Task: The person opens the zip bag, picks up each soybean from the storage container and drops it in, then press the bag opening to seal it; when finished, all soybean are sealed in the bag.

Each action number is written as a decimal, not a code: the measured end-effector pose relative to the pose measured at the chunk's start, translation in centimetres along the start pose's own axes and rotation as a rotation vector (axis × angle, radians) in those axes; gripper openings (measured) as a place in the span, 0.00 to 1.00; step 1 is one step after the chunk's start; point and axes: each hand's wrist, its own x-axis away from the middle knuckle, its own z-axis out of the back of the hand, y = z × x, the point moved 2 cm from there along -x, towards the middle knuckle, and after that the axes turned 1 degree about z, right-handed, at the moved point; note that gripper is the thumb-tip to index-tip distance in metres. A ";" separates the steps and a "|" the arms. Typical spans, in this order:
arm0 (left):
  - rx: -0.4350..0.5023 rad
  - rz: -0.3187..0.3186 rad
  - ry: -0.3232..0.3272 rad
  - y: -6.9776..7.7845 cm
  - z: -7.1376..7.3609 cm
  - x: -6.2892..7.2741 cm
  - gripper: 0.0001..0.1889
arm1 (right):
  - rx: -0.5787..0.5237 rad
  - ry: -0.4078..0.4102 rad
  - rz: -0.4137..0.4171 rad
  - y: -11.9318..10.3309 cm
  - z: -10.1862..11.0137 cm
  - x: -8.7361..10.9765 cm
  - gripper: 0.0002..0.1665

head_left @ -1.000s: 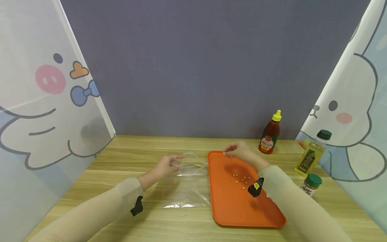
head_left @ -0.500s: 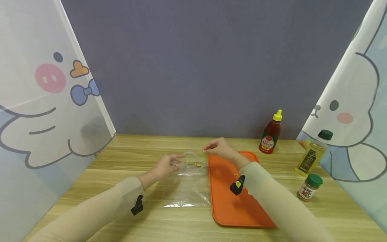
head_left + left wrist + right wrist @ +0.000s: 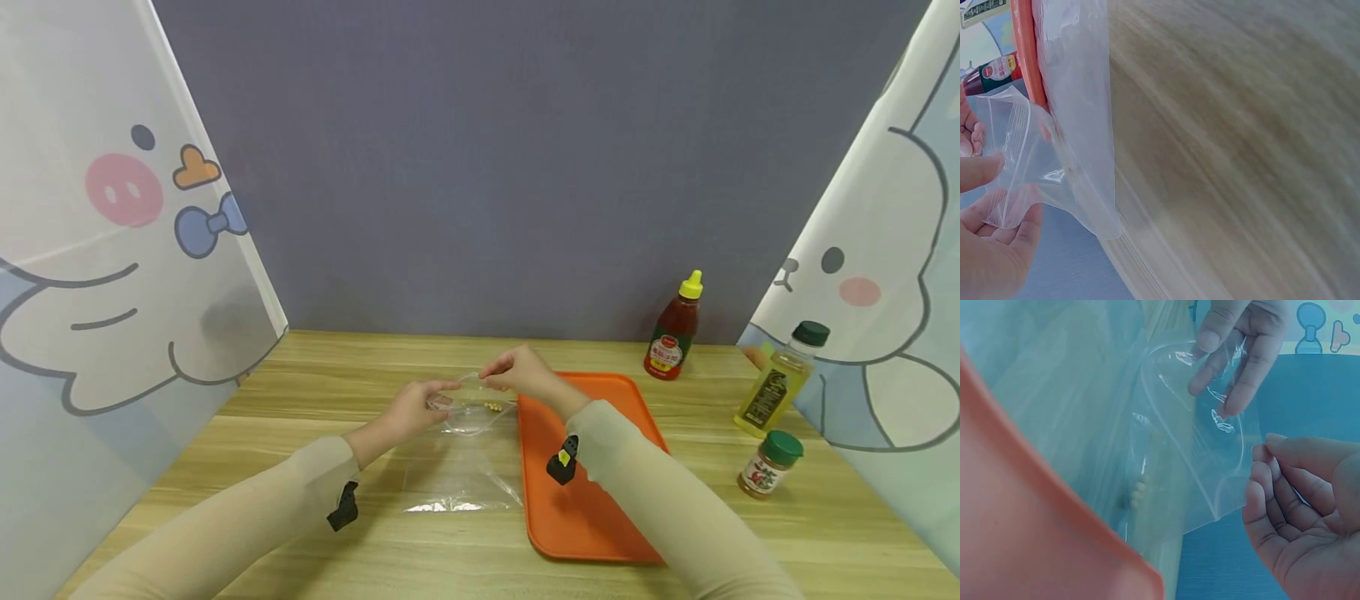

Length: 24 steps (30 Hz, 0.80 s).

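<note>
A clear zip bag lies with its body on the wooden table and its mouth raised. My left hand holds the mouth apart, thumb and fingers spread at the rim. Several pale yellow soybeans are inside the bag. At the other side of the opening, my right hand pinches with thumb and index fingertip; a pale speck shows there in the head view, apparently one soybean, mostly hidden by the fingers. In the right wrist view those fingertips are close beside the bag's rim.
An orange tray lies right of the bag, partly under my right forearm. Farther right stand a red sauce bottle, an oil bottle and a small green-capped jar. A grey panel rises behind the table.
My right hand has moved left from above the tray to the bag's mouth. The soybeans on the tray are now hidden behind my right arm. My left hand stays in place.
</note>
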 end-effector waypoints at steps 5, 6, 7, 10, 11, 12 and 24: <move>0.004 -0.009 -0.007 0.0 0.0 0.0 0.25 | 0.017 0.011 0.002 -0.1 0.0 0.2 0.08; 0.003 -0.010 -0.006 -0.1 0.0 0.0 0.26 | 0.025 0.017 -0.001 -0.1 0.1 0.3 0.08; 0.005 -0.008 -0.004 -0.1 0.0 0.0 0.26 | 0.031 0.023 -0.004 -0.1 0.3 0.4 0.08; 0.009 -0.005 0.004 -0.2 0.0 -0.1 0.26 | 0.044 0.035 -0.013 0.1 1.2 0.7 0.09; 0.009 -0.002 0.010 -0.2 0.0 -0.1 0.26 | 0.047 0.036 -0.015 0.2 1.6 0.9 0.09; 0.011 0.000 0.014 -0.3 0.0 -0.2 0.26 | 0.045 0.035 -0.016 0.2 2.0 1.1 0.09; 0.027 0.049 0.044 -0.3 -0.2 0.0 0.26 | 0.119 0.024 -0.044 3.5 6.8 4.3 0.10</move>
